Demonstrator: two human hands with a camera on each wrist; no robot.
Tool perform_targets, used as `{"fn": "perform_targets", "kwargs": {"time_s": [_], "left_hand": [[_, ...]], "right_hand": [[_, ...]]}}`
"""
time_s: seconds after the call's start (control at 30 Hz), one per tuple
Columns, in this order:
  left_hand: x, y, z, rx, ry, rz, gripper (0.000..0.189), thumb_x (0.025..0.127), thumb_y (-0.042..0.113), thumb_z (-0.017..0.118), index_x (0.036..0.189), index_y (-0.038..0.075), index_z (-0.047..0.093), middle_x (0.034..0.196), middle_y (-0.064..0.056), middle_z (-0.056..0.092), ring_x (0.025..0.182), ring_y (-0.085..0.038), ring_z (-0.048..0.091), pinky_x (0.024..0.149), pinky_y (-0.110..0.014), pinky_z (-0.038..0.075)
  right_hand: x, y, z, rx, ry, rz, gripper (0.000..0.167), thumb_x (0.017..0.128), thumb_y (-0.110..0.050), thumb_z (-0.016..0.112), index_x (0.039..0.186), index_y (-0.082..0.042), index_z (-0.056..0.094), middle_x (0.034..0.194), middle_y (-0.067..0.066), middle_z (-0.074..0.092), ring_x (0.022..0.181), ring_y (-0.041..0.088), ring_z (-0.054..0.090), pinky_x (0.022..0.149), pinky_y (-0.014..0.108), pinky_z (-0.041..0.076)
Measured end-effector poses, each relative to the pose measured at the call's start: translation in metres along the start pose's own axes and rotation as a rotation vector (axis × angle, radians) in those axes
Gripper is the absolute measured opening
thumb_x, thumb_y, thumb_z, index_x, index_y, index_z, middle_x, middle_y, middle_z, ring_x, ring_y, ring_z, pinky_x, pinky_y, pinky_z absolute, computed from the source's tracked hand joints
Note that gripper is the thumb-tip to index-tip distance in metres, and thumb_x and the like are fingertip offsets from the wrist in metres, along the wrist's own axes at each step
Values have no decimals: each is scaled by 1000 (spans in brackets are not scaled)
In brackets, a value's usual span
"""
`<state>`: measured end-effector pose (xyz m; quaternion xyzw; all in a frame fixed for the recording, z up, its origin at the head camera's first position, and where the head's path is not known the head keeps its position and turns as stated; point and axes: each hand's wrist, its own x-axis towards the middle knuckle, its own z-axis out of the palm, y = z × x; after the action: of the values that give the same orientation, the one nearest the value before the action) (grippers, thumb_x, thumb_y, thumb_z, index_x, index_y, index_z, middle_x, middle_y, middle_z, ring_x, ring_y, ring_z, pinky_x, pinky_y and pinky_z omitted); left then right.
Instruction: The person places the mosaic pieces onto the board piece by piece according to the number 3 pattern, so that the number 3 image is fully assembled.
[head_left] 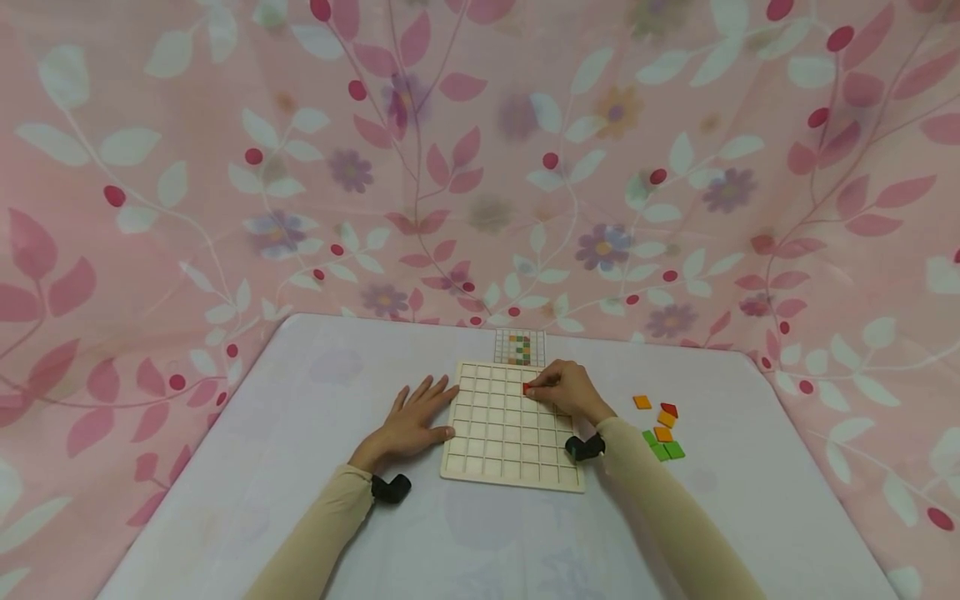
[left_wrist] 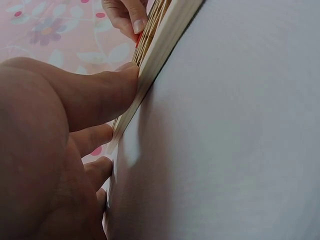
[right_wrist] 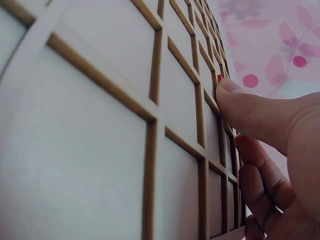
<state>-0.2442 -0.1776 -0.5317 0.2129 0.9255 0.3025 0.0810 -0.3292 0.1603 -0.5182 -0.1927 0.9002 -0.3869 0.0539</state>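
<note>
A pale wooden grid board (head_left: 495,433) with square cells lies on the table. My left hand (head_left: 412,423) is beside its left edge, fingers spread and straight; in the left wrist view the thumb (left_wrist: 107,95) touches the board's side. Over the upper right part of the board, my right hand (head_left: 570,389) pinches a small red tile (head_left: 527,388) between thumb and fingers, right at a cell. In the right wrist view only a sliver of the red tile (right_wrist: 219,78) shows past the thumb; the rest is hidden.
A small pattern card (head_left: 520,347) with a coloured grid design lies behind the board. To the right are several loose tiles: orange (head_left: 642,402), red (head_left: 670,410) and green (head_left: 674,450). A floral curtain (head_left: 480,167) hangs beyond the white-covered table (head_left: 300,375).
</note>
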Motion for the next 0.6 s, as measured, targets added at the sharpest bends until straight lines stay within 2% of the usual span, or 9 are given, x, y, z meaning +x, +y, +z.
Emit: {"fn": "perform_targets", "kwargs": {"time_s": [0.33, 0.6], "left_hand": [[0, -2, 5, -21, 44, 19, 76, 101, 32, 68, 166, 11, 37, 177, -17, 22, 165, -43, 7, 127, -71, -4], [-1, 1, 3, -8, 24, 2, 76, 101, 31, 68, 166, 11, 36, 177, -17, 21, 165, -43, 7, 127, -71, -3]], "right_hand": [[0, 3, 2, 3, 11, 13, 10, 90, -27, 87, 93, -17, 86, 105, 3, 74, 96, 19, 66, 82, 35, 54], [-1, 3, 1, 19, -7, 26, 10, 92, -25, 85, 94, -15, 84, 103, 4, 72, 94, 19, 63, 80, 34, 52]]}}
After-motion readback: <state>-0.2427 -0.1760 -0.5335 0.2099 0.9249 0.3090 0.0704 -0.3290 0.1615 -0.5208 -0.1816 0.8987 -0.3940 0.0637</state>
